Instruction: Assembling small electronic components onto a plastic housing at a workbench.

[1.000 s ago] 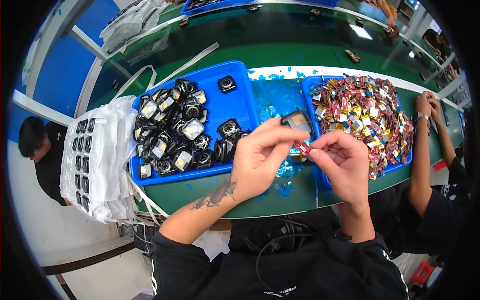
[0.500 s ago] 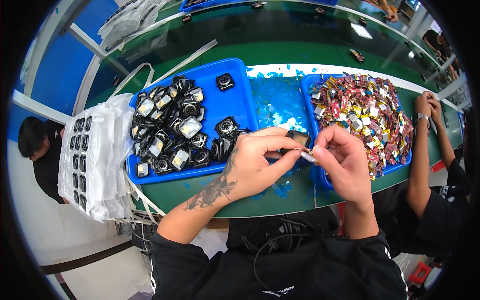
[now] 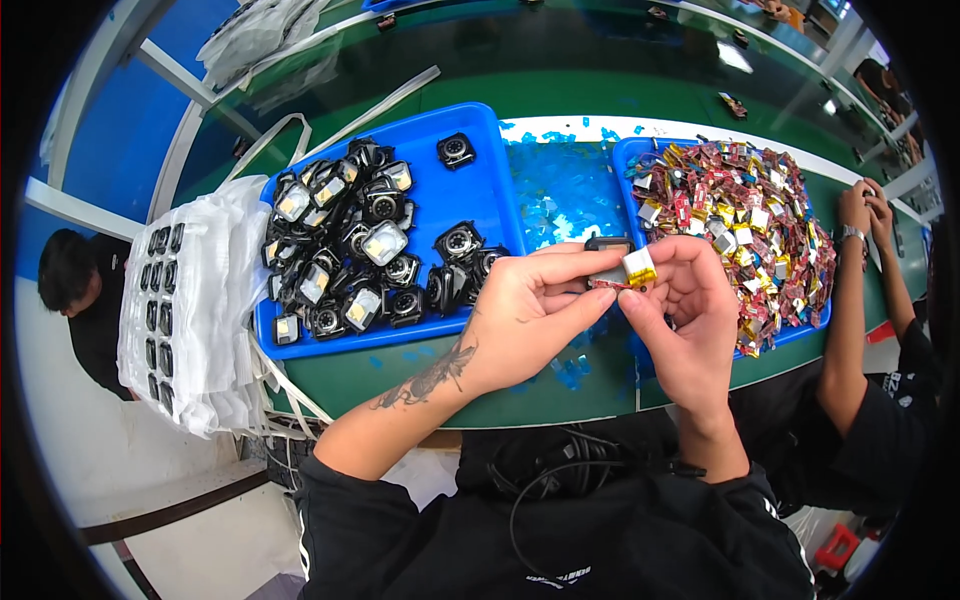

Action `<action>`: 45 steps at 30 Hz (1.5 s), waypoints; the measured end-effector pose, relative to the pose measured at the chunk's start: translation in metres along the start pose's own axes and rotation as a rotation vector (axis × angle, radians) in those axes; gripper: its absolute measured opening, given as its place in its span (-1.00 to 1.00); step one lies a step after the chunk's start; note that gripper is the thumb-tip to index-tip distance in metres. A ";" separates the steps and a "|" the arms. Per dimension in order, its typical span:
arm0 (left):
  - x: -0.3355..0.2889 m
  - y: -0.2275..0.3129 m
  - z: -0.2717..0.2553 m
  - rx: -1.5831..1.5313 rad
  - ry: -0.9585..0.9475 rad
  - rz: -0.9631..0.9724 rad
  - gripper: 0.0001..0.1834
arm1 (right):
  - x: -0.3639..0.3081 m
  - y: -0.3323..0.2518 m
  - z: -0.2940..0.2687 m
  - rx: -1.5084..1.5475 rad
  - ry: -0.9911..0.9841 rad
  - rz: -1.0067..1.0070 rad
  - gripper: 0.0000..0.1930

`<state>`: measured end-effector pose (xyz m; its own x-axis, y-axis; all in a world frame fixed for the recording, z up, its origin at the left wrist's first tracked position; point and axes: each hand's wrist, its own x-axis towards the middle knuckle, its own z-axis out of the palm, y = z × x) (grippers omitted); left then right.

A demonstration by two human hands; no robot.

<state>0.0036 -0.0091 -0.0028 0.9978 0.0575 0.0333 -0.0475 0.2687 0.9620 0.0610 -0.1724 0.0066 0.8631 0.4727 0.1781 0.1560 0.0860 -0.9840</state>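
In front of me, my left hand (image 3: 530, 310) pinches a small red circuit board (image 3: 608, 284) between thumb and fingers. A silver-white battery (image 3: 639, 265) with yellow tape stands up from the board's right end. My right hand (image 3: 695, 320) closes on that same end, its index finger beside the battery and its thumb at the board. Just beyond my left fingertips shows the dark rim of a watch case (image 3: 608, 243); my fingers cover the rest, and I cannot tell whether it is held or lying there.
A blue tray (image 3: 465, 205) of black watch cases (image 3: 383, 205) lies left; another blue tray (image 3: 625, 160) heaped with boards and batteries (image 3: 735, 240) lies right. Blue film scraps (image 3: 560, 195) cover the table between. White packing trays (image 3: 190, 300) stack far left. A co-worker's arms (image 3: 850, 290) are at right.
The battery has swung up, and its white face and yellow tape now show above the board. Both hands stay close together, with my right fingers shifted around the battery. The view has moved slightly.
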 end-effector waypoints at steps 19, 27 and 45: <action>-0.007 0.009 0.009 -0.027 0.093 -0.038 -0.45 | 0.002 0.006 0.014 -0.091 0.094 -0.006 -0.50; -0.001 0.004 -0.002 0.122 0.172 0.085 -0.45 | 0.024 -0.002 0.006 -0.362 -0.069 -0.041 -0.44; 0.051 -0.002 -0.099 1.842 0.441 0.115 -0.78 | 0.276 0.053 -0.058 -0.986 -0.251 0.391 -0.40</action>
<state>0.0497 0.0881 -0.0299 0.8982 0.2855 0.3343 0.2955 -0.9551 0.0217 0.3354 -0.0878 0.0032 0.8314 0.4895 -0.2629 0.3050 -0.7976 -0.5204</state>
